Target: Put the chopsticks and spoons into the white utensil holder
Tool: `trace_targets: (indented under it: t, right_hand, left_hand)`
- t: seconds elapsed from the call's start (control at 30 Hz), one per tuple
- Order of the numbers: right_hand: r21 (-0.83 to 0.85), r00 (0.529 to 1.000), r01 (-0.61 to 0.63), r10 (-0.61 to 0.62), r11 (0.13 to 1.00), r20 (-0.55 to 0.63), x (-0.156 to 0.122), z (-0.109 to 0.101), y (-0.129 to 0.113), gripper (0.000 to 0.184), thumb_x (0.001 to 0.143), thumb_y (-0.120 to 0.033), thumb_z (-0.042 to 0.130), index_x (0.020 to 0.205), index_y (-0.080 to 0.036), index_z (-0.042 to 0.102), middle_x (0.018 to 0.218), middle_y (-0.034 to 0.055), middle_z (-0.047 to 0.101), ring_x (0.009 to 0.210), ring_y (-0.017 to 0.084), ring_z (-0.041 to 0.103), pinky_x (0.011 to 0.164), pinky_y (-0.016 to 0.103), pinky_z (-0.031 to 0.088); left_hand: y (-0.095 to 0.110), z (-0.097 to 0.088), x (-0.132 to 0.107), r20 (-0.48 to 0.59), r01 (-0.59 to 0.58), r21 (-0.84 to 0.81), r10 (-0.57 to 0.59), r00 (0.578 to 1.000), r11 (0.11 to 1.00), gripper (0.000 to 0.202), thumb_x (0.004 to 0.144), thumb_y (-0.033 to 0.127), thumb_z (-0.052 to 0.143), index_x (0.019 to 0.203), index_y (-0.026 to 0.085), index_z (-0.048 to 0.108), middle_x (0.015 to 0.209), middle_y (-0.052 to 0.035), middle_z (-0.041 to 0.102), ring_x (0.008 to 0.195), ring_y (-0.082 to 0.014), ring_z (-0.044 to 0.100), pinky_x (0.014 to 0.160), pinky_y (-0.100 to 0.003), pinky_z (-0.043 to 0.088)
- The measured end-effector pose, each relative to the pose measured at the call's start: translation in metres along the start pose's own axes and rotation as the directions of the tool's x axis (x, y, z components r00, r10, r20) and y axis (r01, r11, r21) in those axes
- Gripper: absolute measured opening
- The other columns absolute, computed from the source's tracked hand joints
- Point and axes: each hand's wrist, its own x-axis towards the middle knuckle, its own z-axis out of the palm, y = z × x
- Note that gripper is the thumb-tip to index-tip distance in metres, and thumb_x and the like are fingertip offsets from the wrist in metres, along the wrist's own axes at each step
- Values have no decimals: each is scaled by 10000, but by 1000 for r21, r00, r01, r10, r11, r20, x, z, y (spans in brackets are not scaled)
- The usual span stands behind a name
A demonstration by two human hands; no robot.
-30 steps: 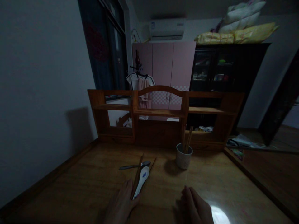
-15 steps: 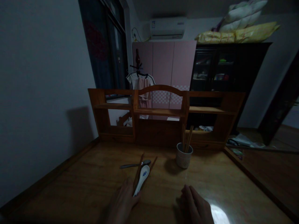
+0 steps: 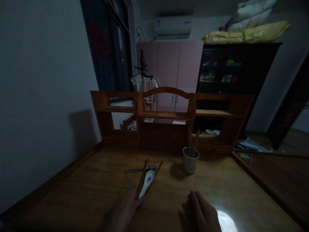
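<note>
My left hand (image 3: 124, 206), slightly blurred, is at the handle end of a white ceramic soup spoon (image 3: 147, 181) with a blue mark in its bowl. Its thumb and fingers close around that handle. One wooden chopstick (image 3: 143, 177) runs along the spoon's left side down to my fingers; another chopstick (image 3: 158, 170) sticks out on the right, partly under the spoon. Behind them a metal spoon (image 3: 135, 170) lies crosswise on the table. My right hand (image 3: 204, 211) rests on the tabletop with curled fingers, and nothing shows in it.
A light, perforated cup (image 3: 190, 164) holding several chopsticks stands right of the spoons. Along the far edge of the wooden table (image 3: 96, 180) runs a wooden shelf unit (image 3: 166, 115). A wall (image 3: 48, 96) borders the left side. A bright reflection lies beside my right hand.
My left hand has shifted a little forward and now covers more of the soup spoon's handle end. My right hand, the cup and the metal spoon have hardly changed place.
</note>
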Motion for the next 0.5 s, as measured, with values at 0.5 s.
trace_targets:
  t: [0.5]
  right_hand:
    - [32, 995, -16, 12, 999, 101, -6, 7, 30, 453, 918, -534, 449, 1142, -209, 671, 1041, 112, 717, 822, 215, 708, 701, 254, 569]
  left_hand:
    - [3, 3, -4, -94, -45, -141, 32, 995, 989, 329, 846, 477, 496, 704, 194, 588, 748, -24, 657, 741, -193, 608, 658, -275, 354]
